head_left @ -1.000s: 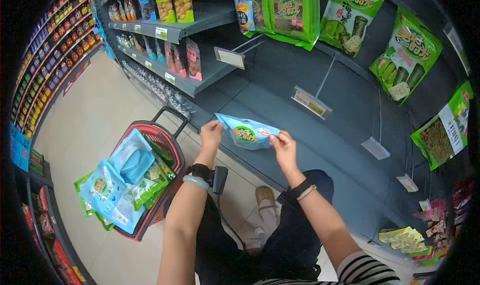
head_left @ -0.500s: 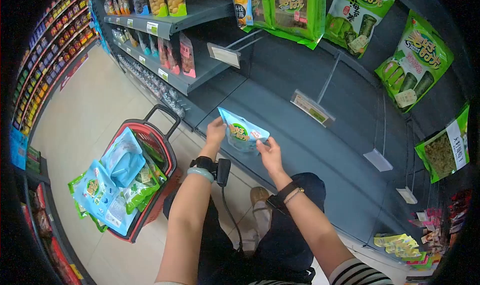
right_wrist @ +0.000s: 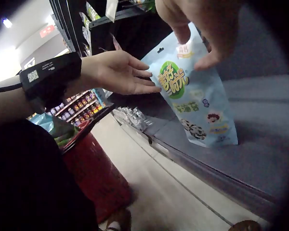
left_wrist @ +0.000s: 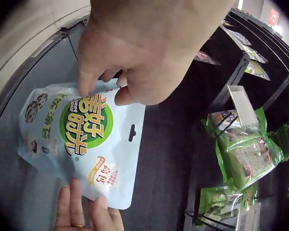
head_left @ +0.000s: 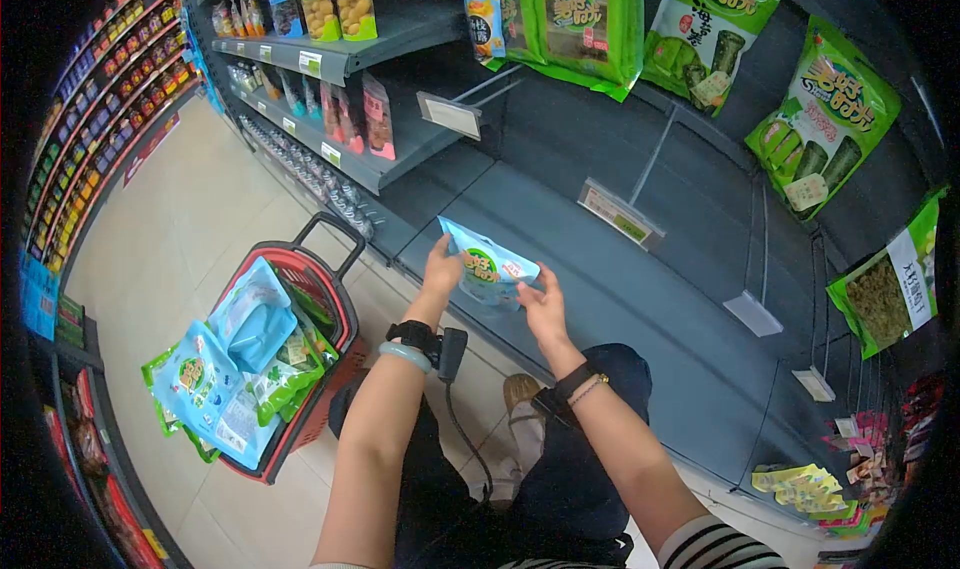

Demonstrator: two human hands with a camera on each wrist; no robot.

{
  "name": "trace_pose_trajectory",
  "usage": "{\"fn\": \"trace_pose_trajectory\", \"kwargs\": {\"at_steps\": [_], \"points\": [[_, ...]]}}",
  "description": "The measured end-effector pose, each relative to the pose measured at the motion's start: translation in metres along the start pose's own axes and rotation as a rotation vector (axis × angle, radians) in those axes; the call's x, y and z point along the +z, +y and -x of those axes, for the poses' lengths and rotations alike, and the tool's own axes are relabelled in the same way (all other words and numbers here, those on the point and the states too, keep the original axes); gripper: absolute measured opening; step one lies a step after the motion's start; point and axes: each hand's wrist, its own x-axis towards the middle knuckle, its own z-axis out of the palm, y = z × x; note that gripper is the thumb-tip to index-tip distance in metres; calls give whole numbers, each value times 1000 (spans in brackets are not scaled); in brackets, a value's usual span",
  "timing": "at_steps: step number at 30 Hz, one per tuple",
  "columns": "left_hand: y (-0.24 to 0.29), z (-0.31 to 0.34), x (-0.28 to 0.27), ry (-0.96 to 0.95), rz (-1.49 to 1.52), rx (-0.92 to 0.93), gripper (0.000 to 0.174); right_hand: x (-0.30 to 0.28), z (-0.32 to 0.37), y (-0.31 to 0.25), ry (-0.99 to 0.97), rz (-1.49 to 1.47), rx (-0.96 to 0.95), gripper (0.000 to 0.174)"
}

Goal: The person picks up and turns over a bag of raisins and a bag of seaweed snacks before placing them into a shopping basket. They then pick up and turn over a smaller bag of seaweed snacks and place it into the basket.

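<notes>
A light blue snack pouch (head_left: pixel 482 266) with a green logo stands upright on the dark grey bottom shelf (head_left: pixel 620 299). Its front and hang hole show in the left wrist view, where the pouch (left_wrist: pixel 86 130) lies between both hands. My left hand (head_left: pixel 440 266) is at its left edge; the right wrist view shows that hand (right_wrist: pixel 123 72) with fingers stretched out against the side. At the upper right corner, my right hand (head_left: pixel 543 309) has its fingertips on the pouch, fingers loosely extended.
On the floor at left, a red basket (head_left: pixel 345 309) holds blue pouches (head_left: pixel 205 379) and green packs (head_left: pixel 290 374). Green seaweed packs (head_left: pixel 830 119) hang above on hooks with price tags (head_left: pixel 620 214). Shelves with bagged snacks (head_left: pixel 335 9) stand at back left.
The hands have gone from pinching the pouch's spread top corners to looser fingers against its sides. The pouch has turned slightly and its top is less stretched.
</notes>
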Motion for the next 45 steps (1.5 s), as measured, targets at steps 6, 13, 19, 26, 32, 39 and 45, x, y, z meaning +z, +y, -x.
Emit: {"fn": "trace_pose_trajectory", "kwargs": {"at_steps": [6,13,19,26,32,39,45], "points": [[8,16,-3,36,-28,48,55,2,4,5,145,104,-80,54],[19,35,-39,151,-59,100,52,20,32,-31,307,155,-318,47],[49,81,-93,352,-220,418,45,60,46,-34,175,89,-421,39],[67,139,-182,926,-891,663,54,123,66,-24,-64,26,-331,28],[42,173,-261,1141,-898,255,62,171,83,-13,-206,24,-335,27],[-5,179,-321,685,-384,184,42,201,92,6,-362,-3,-257,27],[38,198,-287,747,-399,492,33,195,92,-23,-546,-267,202,41]]}}
